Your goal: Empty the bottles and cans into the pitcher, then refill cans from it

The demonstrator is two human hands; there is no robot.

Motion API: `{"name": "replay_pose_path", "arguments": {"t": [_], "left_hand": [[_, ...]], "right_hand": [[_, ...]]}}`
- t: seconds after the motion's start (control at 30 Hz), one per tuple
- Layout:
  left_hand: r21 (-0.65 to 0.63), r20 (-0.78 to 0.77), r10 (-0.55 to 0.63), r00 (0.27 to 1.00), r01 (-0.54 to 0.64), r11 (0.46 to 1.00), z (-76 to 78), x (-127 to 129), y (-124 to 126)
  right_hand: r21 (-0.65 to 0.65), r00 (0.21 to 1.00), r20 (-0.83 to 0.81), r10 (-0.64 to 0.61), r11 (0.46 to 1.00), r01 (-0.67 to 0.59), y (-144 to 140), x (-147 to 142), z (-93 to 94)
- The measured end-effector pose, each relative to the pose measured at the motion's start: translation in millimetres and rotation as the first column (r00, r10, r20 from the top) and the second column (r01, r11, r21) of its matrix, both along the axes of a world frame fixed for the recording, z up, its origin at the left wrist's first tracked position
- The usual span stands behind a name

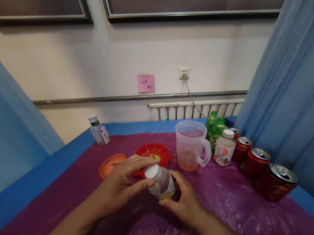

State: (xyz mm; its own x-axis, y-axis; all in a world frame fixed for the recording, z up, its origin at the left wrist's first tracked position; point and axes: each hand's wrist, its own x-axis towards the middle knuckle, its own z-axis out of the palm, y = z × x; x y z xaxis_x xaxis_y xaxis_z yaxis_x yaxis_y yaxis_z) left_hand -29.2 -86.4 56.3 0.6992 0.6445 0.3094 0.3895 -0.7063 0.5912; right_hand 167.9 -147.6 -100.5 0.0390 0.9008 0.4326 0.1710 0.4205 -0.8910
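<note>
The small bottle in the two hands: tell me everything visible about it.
The small bottle looks like clear plastic with a white cap, still on, and a printed label; its contents look pale and cloudy. It is tilted, cap toward the left and the camera, above the purple plastic cover. The left hand has its fingers around the cap; the right hand holds the body from below and the side. The base is hidden behind the right hand's fingers.

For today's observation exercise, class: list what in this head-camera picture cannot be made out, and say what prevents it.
- Small bottle, head view: its base and most of its label are covered by the left hand and right hand.
- Pink note on the wall: writing too small to read.
- Orange lid: near side hidden behind the left hand.
- Green bottles: lower parts hidden by the jug and the white-capped bottle.
</note>
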Motion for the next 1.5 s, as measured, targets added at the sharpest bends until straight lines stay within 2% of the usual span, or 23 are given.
{"name": "replay_pose_path", "arguments": {"t": [0.17, 0.27, 0.37, 0.43, 0.6, 0.67, 0.77, 0.83, 0.9, 0.97, 1.07, 1.13, 1.23, 1.3, 1.4, 1.5], "left_hand": [[-0.112, 0.005, -0.121, 0.993, 0.121, 0.986, -0.8, -7, 0], [-0.09, 0.009, -0.091, 0.996, 0.092, 0.992, -2.7, -2, -5], [-0.025, 0.08, -0.029, 0.996, 0.031, 0.999, -6.3, 3, -8], [-0.032, 0.098, -0.024, 0.995, 0.027, 0.999, -8.7, 2, -8], [-0.248, 0.133, -0.085, 0.987, 0.116, 0.962, -13.2, -3, -9], [-0.216, 0.159, -0.056, 0.986, 0.09, 0.972, -15.2, -1, -11], [-0.039, 0.136, 0.094, 0.986, -0.09, 0.995, -18.9, 3, -12], [-0.008, 0.143, 0.131, 0.981, -0.132, 0.991, -21.6, 4, -12], [-0.101, 0.187, 0.067, 0.98, -0.049, 0.994, -23.9, 2, -9], [-0.234, 0.258, -0.007, 0.966, 0.069, 0.97, -25.1, 0, -6], [-0.346, 0.35, -0.015, 0.937, 0.144, 0.927, -25.9, -2, -1], [-0.372, 0.304, -0.011, 0.953, 0.129, 0.919, -28.2, -1, 0], [-0.412, 0.151, -0.061, 0.987, 0.119, 0.903, -36.7, 1, -4], [-0.439, 0.129, -0.066, 0.989, 0.117, 0.891, -43.1, 0, -9], [-0.468, 0.167, 0.047, 0.985, 0.037, 0.883, -45.0, -13, -9], [-0.433, 0.206, 0.294, 0.933, -0.182, 0.883, -32.6, -44, 15]], "right_hand": [[-0.014, 1.0, -0.006, 0.022, 1.0, -0.022, -1, -1, 0.7], [0.001, 1.0, -0.012, 0.012, 1.0, -0.012, -1, -1, 0.8], [0.011, 0.999, 0.0, 0.037, 0.999, -0.037, -1, 0, 0.0], [0.001, 0.998, -0.001, 0.058, 0.998, -0.058, -1, 0, -0.8], [-0.032, 0.997, -0.034, 0.064, 0.997, -0.065, -2, 0, -1.4], [-0.01, 0.997, -0.028, 0.074, 0.997, -0.074, -3, 0, -0.5], [-0.002, 0.995, -0.027, 0.094, 0.996, -0.094, -3, 1, 1.5], [-0.017, 0.995, -0.028, 0.094, 0.995, -0.094, -3, 2, 2.1], [-0.034, 0.995, -0.043, 0.087, 0.995, -0.089, -3, 2, 1.4], [-0.048, 0.993, -0.077, 0.087, 0.995, -0.091, -3, 2, -0.4], [-0.053, 0.983, -0.136, 0.121, 0.99, -0.129, -3, 2, -2.2], [-0.049, 0.972, -0.18, 0.15, 0.986, -0.162, -4, 1, -2.0], [-0.056, 0.96, -0.203, 0.192, 0.977, -0.207, -6, 2, -1.9], [-0.06, 0.954, -0.182, 0.239, 0.966, -0.253, -7, 3, -4.6], [-0.052, 0.962, -0.148, 0.23, 0.969, -0.24, -9, 5, -14.0], [-0.036, 0.981, -0.117, 0.152, 0.987, -0.157, -11, 6, -23.9]]}}
